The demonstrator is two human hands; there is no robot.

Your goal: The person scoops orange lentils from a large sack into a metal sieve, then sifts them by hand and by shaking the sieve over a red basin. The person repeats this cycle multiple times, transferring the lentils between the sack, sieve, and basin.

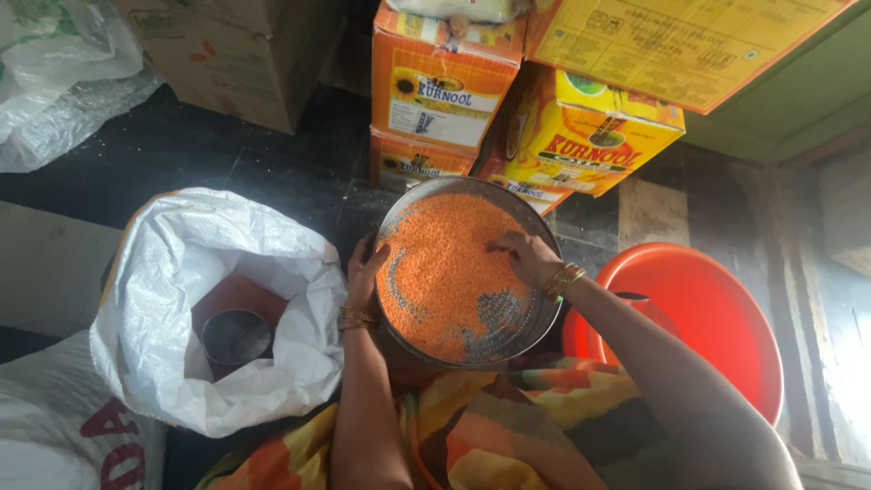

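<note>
Sack of woven white plastic, mouth rolled open, well to the left of the fingers; inside it a small steel measuring cup stands on what looks like more orange-red grain. Left hand holds the near-left rim of the round metal sieve, fingers curled over the edge and grasping it, thumb inside against the grain; gold bangles circle the wrist. Red lentils, small, dry and matte orange, cover most of the sieve; just below the right fingers a patch of bare perforated mesh shows grey. Right hand lies on the lentils near the far-right rim, fingers bent and loosely gathered, tips touching the grain; whether they pinch anything cannot be told. Judgement: the step is picking through the lentils, done well by keeping the left grip firm and the sieve level, and by sweeping a thin layer with the right fingertips so that grit shows against the mesh. Beyond the fingers stand orange and yellow cardboard cartons, stacked and dented. To the right of the right wrist sits a glossy orange-red plastic tub, smooth and round
</note>
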